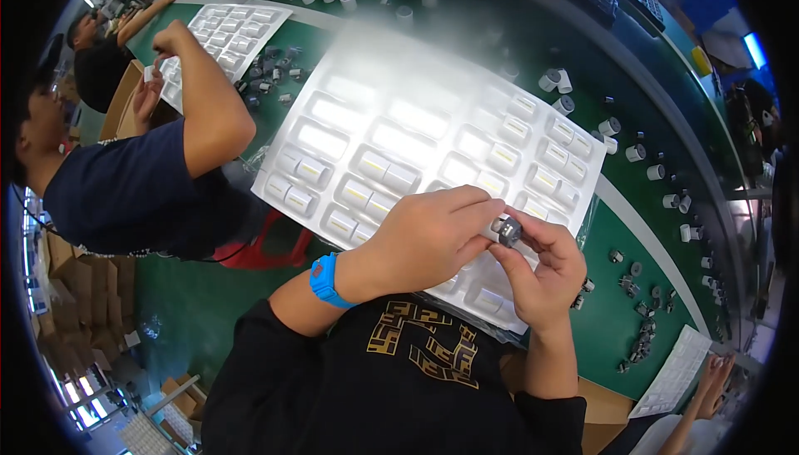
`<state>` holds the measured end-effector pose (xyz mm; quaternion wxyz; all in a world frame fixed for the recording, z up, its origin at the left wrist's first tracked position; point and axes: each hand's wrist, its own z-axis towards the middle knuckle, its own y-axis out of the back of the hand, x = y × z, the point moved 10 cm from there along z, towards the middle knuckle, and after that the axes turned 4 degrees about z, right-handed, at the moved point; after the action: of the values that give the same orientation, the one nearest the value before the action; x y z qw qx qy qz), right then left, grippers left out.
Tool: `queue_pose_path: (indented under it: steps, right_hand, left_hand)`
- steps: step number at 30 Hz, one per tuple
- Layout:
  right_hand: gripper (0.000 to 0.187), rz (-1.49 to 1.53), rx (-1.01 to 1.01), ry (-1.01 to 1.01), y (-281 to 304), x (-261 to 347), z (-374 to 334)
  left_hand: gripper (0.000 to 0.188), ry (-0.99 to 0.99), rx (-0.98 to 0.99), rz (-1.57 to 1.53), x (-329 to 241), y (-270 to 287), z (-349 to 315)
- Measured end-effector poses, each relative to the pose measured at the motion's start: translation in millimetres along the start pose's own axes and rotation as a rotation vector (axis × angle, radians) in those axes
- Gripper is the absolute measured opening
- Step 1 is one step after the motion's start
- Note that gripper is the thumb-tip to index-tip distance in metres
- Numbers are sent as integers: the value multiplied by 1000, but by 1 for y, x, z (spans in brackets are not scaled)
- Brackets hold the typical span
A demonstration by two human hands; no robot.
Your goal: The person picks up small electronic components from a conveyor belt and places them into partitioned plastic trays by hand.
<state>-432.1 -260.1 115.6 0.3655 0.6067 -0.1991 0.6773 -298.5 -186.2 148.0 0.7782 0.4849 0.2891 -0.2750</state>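
Observation:
In front of my chest both hands meet over the near part of a white moulded plastic tray (287,155). My right hand (545,272) is closed, pinching a small dark grey ribbed cylindrical part (509,231) with a metallic end between thumb and fingers. My left hand (437,234), with a blue strap (325,280) on its wrist, is closed against the same part's metallic end. A pale edge shows between its fingertips, but the fingers hide most of what they hold. White cylinders with a yellowish stripe (356,195) lie in pairs in many tray pockets.
White cylinders with grey ends (635,153) stand along the green table's right and far sides. Loose dark metallic parts (641,343) are scattered at right. At left a co-worker in a dark shirt (125,189) handles another tray (225,35); another person's hands (714,380) show lower right.

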Motion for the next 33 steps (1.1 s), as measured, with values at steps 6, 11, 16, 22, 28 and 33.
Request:
queue_pose_path:
  steps: [6,11,16,22,28,33]
  right_hand:
    - [36,81,76,-137,6,-14,8]
    - [35,-25,114,-168,23,-4,34]
    - [26,-477,-342,-202,183,-28,85]
    - [47,-1025,-118,-495,249,-115,94]
    - [48,-1018,-27,-11,126,-26,223]
    - [48,-1065,328,-256,-4,-105,339]
  left_hand:
    - [43,-68,79,47,-3,-10,10]
    - [48,-44,163,90,-3,-31,26]
    - [48,35,0,76,21,14,29]
    - [34,247,-220,181,90,126,-27]
    - [23,329,-246,397,109,179,-57]
    - [27,376,-108,514,129,184,-47]
